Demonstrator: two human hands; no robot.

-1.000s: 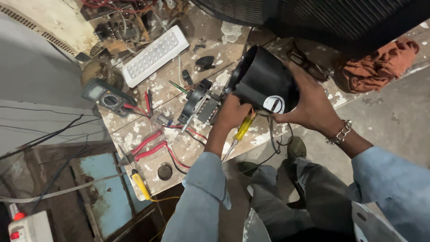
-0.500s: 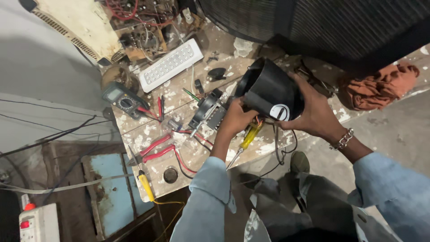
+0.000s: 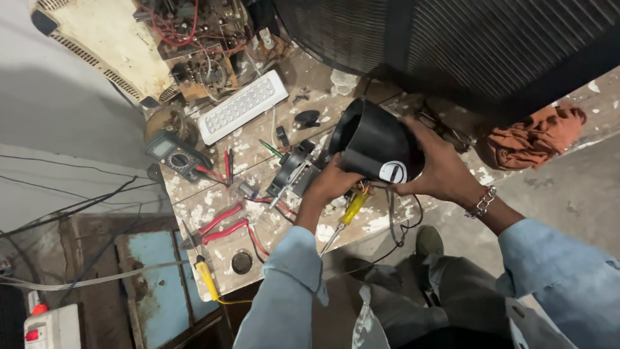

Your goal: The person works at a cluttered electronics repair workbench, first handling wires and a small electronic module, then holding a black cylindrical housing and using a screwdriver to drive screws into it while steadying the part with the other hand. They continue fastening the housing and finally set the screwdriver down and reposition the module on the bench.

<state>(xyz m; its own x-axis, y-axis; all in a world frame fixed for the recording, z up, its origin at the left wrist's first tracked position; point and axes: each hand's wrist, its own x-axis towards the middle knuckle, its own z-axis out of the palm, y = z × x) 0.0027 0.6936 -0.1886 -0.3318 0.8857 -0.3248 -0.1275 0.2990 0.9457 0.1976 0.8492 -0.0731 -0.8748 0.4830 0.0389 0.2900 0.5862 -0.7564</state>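
Both hands hold black housing

Paint-spattered wooden workbench, grey concrete floor, cluttered.

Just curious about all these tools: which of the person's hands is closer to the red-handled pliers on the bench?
Left. The left hand grips the black housing on the side facing the red-handled pliers; the right hand holds its far side.

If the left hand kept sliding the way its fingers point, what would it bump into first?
The left hand points up the bench, fingers on the black cone-shaped plastic housing. Past that, probably the small black fan-like part lies closest, though depth is hard to judge from above.
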